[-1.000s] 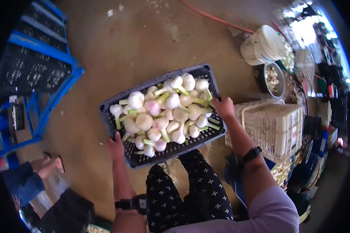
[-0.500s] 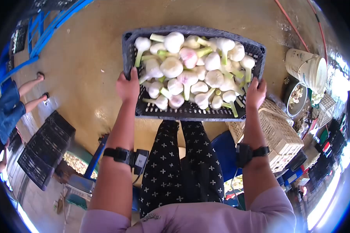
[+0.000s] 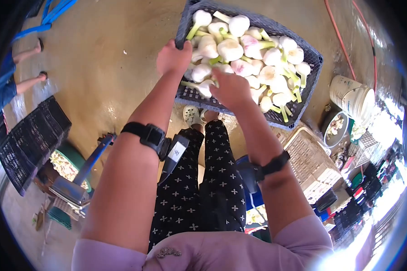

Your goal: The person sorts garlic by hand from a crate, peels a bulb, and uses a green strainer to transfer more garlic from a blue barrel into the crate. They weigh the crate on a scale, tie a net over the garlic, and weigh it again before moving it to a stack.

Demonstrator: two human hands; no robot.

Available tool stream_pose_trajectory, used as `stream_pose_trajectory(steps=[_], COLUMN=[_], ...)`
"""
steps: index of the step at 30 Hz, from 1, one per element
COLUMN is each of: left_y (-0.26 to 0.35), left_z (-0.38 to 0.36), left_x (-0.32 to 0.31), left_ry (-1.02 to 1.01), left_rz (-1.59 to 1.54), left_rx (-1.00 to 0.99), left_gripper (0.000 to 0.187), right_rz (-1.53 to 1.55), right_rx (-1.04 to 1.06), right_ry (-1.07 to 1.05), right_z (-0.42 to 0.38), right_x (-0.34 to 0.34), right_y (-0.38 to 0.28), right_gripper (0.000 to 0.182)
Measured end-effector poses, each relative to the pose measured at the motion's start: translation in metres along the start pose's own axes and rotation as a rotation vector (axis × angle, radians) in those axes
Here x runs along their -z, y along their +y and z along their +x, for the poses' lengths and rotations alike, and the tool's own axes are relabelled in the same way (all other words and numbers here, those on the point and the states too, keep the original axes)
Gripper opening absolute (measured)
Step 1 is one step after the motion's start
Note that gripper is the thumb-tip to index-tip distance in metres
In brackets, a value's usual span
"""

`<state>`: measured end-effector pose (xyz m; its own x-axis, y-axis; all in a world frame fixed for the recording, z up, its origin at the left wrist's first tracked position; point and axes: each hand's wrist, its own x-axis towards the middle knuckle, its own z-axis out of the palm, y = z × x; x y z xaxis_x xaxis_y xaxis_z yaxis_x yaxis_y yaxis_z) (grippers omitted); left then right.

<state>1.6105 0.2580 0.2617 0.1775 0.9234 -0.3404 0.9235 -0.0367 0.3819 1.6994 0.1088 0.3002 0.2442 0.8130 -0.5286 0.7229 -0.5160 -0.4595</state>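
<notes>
A black plastic crate (image 3: 315, 72) full of white garlic bulbs (image 3: 230, 50) with short green stems is tilted in front of me. Its left rim is gripped by my left hand (image 3: 173, 58), fingers wrapped round the edge. My right hand (image 3: 231, 88) is over the front left part of the crate, its fingers among the bulbs. The fingertips touch the garlic near a stem, and whether they hold a bulb is hidden.
Stacked black crates (image 3: 31, 140) stand at left, near a green tub (image 3: 70, 165) and a person's legs (image 3: 29, 83). At right are woven baskets (image 3: 309, 162), a white bucket (image 3: 352, 97) and a metal basin (image 3: 337, 128). Red hoses (image 3: 341, 40) run along the floor.
My right hand has let go of the crate's right side and moved left onto the garlic. The crate has shifted up and right and turned clockwise, with my left hand still on its rim.
</notes>
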Motion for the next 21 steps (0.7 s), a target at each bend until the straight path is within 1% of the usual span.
stream_pose_trajectory(steps=[2,3,5,6,8,9,10,12,13,14,16,17,19,21], left_y=[0.001,-0.001,-0.003,-0.002,-0.002,-0.002,-0.002,-0.003,-0.002,-0.002,-0.001,0.000,0.002,0.005], left_z=[-0.001,0.000,-0.002,-0.001,-0.001,-0.001,-0.001,0.001,0.001,0.001,0.001,-0.001,0.000,0.001], left_x=[0.003,0.002,0.004,0.005,0.006,0.006,0.005,0.004,0.004,0.005,0.007,0.008,0.008,0.008], left_ry=[-0.028,-0.030,-0.046,-0.064,-0.063,-0.069,-0.070,-0.073,-0.076,-0.085,-0.093,-0.086,-0.077,-0.073], left_rz=[-0.021,-0.015,-0.066,-0.096,-0.101,-0.085,-0.091,-0.091,-0.091,-0.087,-0.081,-0.084,-0.090,-0.041], left_rx=[-0.018,-0.018,-0.002,-0.004,0.008,0.006,0.011,-0.004,-0.006,0.001,0.010,-0.002,-0.012,0.001], left_gripper=[0.041,0.040,0.041,0.042,0.042,0.042,0.042,0.042,0.042,0.042,0.042,0.041,0.040,0.043], right_rz=[-0.054,-0.076,0.128,0.106,0.445,0.294,0.287,-0.334,-0.428,-0.426,-0.562,-0.561,-0.162,-0.114], right_rx=[-0.134,-0.128,-0.310,-0.301,-0.111,-0.197,-0.196,0.149,0.165,0.159,0.184,0.183,-0.006,-0.004], right_ry=[-0.056,-0.060,0.014,0.011,0.232,0.152,0.149,0.229,0.215,0.215,0.132,0.127,0.106,0.081], right_z=[-0.023,-0.037,-0.062,-0.067,-0.069,-0.065,-0.058,-0.042,-0.038,-0.038,-0.035,-0.036,-0.036,-0.028], right_x=[0.010,0.011,0.002,-0.007,-0.012,-0.015,-0.016,-0.020,-0.019,-0.020,-0.024,-0.027,-0.035,-0.043], right_y=[0.004,0.011,0.031,0.040,0.041,0.044,0.047,0.055,0.056,0.056,0.052,0.048,0.038,0.041], right_gripper=[0.029,0.029,0.025,0.025,0.023,0.021,0.021,0.016,0.011,0.011,0.007,0.007,0.007,0.008])
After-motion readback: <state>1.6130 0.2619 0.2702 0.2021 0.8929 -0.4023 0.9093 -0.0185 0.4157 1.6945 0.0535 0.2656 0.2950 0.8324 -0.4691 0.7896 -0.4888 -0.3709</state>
